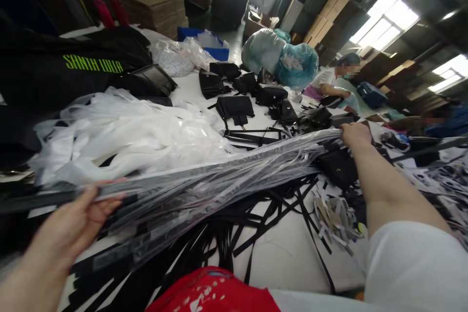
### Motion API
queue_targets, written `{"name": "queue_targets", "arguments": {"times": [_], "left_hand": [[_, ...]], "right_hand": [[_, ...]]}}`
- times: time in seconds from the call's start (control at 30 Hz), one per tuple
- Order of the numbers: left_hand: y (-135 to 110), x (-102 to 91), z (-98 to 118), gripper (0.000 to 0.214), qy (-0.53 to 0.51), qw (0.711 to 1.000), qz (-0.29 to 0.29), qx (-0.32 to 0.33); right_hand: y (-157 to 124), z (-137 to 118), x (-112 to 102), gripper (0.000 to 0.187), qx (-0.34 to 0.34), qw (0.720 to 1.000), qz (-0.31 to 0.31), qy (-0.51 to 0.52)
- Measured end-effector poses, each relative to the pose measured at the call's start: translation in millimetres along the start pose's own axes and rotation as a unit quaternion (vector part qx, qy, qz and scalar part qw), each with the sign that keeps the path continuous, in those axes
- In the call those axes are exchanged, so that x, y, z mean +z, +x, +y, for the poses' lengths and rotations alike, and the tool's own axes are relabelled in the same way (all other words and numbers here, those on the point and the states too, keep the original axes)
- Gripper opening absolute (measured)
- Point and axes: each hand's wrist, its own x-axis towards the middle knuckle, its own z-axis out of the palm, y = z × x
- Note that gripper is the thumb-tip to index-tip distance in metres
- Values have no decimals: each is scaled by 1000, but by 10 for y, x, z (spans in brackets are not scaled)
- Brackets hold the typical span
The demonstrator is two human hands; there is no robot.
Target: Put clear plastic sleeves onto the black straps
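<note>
A long bundle of black straps in clear plastic sleeves (219,175) stretches across the table between my hands. At its left part, my left hand (89,212) pinches one sleeved strap between thumb and fingers; the fingertips are slightly blurred. My right hand (356,135), arm stretched out, is closed around the far right end of the bundle. Behind the bundle lies a heap of loose white translucent plastic sleeves (146,131). Bare black straps (219,234) fan out below it, partly covered by the bundle. A small black bag (338,165) lies just under my right hand.
Several small black bags (236,107) lie farther back. Paper and plastic scraps (336,217) clutter the right. A black cloth with green lettering (93,64) covers the far left. Behind are a blue bin (215,53), stuffed plastic bags (298,66) and a seated person (327,80).
</note>
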Motion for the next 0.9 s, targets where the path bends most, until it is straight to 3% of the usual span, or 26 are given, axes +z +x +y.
{"name": "queue_targets", "arguments": {"times": [0.07,0.13,0.17,0.27,0.37,0.43,0.53,0.7,0.8,0.9], "left_hand": [[52,123,-445,19,2,992,-84,-97],[61,116,-870,21,108,982,-101,-121],[51,59,-1050,21,182,972,-81,-123],[-32,-248,-1401,16,272,958,-12,-91],[-175,-568,-1543,12,289,953,-2,-90],[-269,-722,-1609,14,300,949,-20,-92],[-378,-883,-1754,21,309,944,-77,-89],[-567,-1122,-1993,28,301,937,-160,-83],[-628,-1290,-1946,28,294,938,-173,-56],[-493,-1404,-1721,25,301,943,-144,4]], "right_hand": [[111,-222,367,60,10,1000,-2,16],[47,-585,803,67,5,999,-15,39],[-59,-795,1020,67,-7,998,-21,54],[-636,-1398,1554,59,-91,989,-5,116],[-1414,-1824,1830,46,-189,960,27,207],[-1931,-2025,1872,41,-214,939,18,268],[-2632,-2302,1778,36,-195,914,-29,355],[-3609,-2817,1457,31,-146,869,-177,438],[-4071,-3077,1305,28,-163,850,-207,456],[-4394,-3268,1248,29,-162,828,-218,490]]}}
